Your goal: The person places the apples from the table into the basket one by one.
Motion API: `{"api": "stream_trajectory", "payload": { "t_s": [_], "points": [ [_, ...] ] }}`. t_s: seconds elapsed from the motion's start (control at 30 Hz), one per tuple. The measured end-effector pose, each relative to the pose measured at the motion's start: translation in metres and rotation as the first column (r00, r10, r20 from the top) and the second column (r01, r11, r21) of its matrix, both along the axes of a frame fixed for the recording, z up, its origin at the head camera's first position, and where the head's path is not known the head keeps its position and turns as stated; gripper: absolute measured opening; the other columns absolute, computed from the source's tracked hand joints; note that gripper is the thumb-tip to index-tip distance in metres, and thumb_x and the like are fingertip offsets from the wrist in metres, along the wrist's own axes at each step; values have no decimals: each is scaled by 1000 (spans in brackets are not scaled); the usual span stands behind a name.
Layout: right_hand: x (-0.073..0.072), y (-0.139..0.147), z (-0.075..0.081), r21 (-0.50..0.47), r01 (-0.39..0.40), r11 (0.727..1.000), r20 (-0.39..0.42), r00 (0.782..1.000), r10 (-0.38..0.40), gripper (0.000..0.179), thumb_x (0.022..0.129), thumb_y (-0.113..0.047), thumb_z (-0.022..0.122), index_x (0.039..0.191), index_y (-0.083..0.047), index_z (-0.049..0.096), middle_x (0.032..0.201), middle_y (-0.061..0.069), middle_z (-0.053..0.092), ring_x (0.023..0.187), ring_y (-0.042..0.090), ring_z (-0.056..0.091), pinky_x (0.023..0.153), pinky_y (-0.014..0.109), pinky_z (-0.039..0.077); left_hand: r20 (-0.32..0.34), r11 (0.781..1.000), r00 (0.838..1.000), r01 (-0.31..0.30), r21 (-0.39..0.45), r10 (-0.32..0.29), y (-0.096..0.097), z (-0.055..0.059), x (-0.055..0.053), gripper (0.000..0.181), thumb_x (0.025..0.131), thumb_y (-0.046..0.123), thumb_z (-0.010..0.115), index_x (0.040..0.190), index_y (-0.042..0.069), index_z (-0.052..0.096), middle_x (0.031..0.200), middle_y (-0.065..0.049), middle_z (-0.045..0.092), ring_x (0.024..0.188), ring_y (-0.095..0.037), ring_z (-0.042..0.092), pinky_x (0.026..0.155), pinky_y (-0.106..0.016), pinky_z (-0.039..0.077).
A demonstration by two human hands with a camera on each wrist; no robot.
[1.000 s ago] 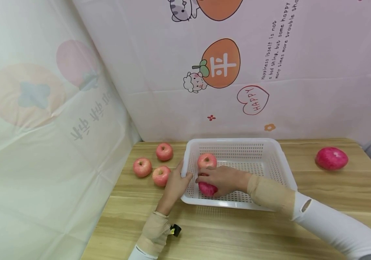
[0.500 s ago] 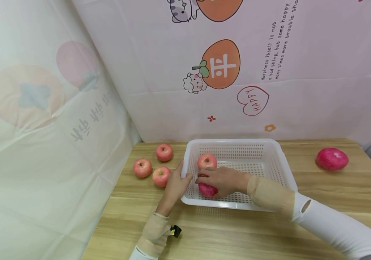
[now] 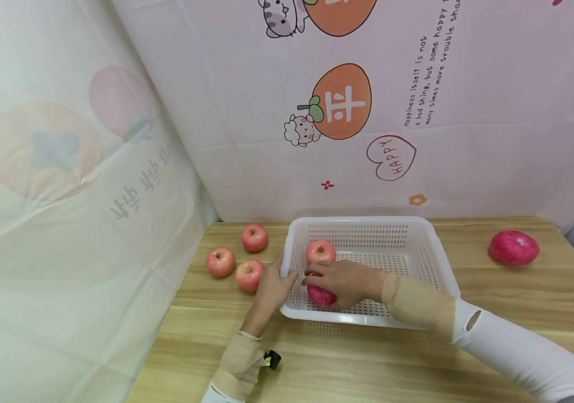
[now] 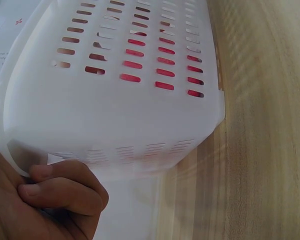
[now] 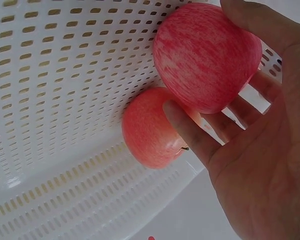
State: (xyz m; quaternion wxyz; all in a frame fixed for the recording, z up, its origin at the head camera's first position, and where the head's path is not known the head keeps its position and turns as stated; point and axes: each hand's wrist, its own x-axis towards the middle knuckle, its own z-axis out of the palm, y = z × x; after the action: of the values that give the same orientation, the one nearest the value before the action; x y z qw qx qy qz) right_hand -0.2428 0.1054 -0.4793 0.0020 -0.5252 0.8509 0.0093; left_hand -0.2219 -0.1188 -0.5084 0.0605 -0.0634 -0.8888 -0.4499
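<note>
A white perforated plastic basket (image 3: 367,319) stands on the wooden table. My left hand (image 3: 273,286) grips the left rim of this basket, with the fingers curled around its edge in the left wrist view. Inside, toward the front left corner, my right hand (image 3: 348,281) holds a deep red apple (image 3: 320,296). In the right wrist view the thumb and fingers go round that deep red apple (image 5: 205,57), and one finger touches the paler apple (image 5: 152,127) beside it. From the head camera, the paler apple (image 3: 320,253) sits just behind the right hand, in the basket's left part.
Left of the basket lie a front pale red apple (image 3: 250,275), a left apple (image 3: 220,262) and a back apple (image 3: 254,238). A magenta oval fruit (image 3: 513,247) lies at the far right of the table (image 3: 367,364). A printed cloth (image 3: 246,168) hangs behind.
Both hands, the basket and the fruit keep their places. The whole head view has shifted very slightly downward.
</note>
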Motion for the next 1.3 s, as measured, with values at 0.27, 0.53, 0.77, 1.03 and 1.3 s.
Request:
{"api": "stream_trajectory", "payload": {
  "t_s": [0.27, 0.53, 0.77, 1.03, 1.3],
  "points": [
    [2, 6, 6, -12, 19, 1000, 7, 1000, -19, 76, 86, -44, 86, 152, -19, 56, 155, 9, 53, 131, 24, 60, 99, 48, 61, 7, 1000, 1000, 2, 17, -3, 1, -1, 0, 68, 96, 17, 64, 160, 5, 46, 123, -23, 75, 94, -28, 75, 73, -40, 64],
    [0, 14, 13, 1, 77, 997, 27, 997, -77, 80, 83, -41, 89, 152, -21, 53, 156, 4, 52, 129, 23, 61, 100, 47, 61, 10, 1000, 1000, -14, 8, 14, 1, -2, 1, 69, 95, 17, 64, 161, 5, 45, 123, -24, 74, 94, -28, 75, 73, -41, 64],
    [-1, 19, 20, 1, 88, 996, 23, 996, -88, 84, 82, -39, 91, 155, -21, 52, 156, 7, 52, 134, 28, 60, 104, 48, 58, 6, 1000, 1000, -19, 11, 19, 1, -2, 1, 68, 95, 17, 64, 160, 6, 47, 122, -24, 75, 95, -30, 76, 74, -43, 64],
    [-4, 33, 27, -12, 160, 987, 94, 983, -158, 82, 84, -42, 89, 155, -23, 53, 166, 11, 44, 140, 35, 59, 108, 54, 55, 10, 1000, 1000, -19, 9, 19, 1, -2, 1, 69, 95, 16, 65, 160, 4, 46, 127, -25, 73, 98, -31, 75, 78, -46, 65],
    [-11, 50, 32, -1, 224, 975, 103, 969, -223, 81, 84, -35, 90, 155, -23, 53, 162, 7, 48, 140, 33, 58, 112, 55, 52, -18, 1000, 1000, -10, -7, 10, 0, -3, -1, 70, 94, 15, 65, 159, 1, 46, 126, -26, 73, 100, -32, 75, 83, -48, 64]
  ]
}}
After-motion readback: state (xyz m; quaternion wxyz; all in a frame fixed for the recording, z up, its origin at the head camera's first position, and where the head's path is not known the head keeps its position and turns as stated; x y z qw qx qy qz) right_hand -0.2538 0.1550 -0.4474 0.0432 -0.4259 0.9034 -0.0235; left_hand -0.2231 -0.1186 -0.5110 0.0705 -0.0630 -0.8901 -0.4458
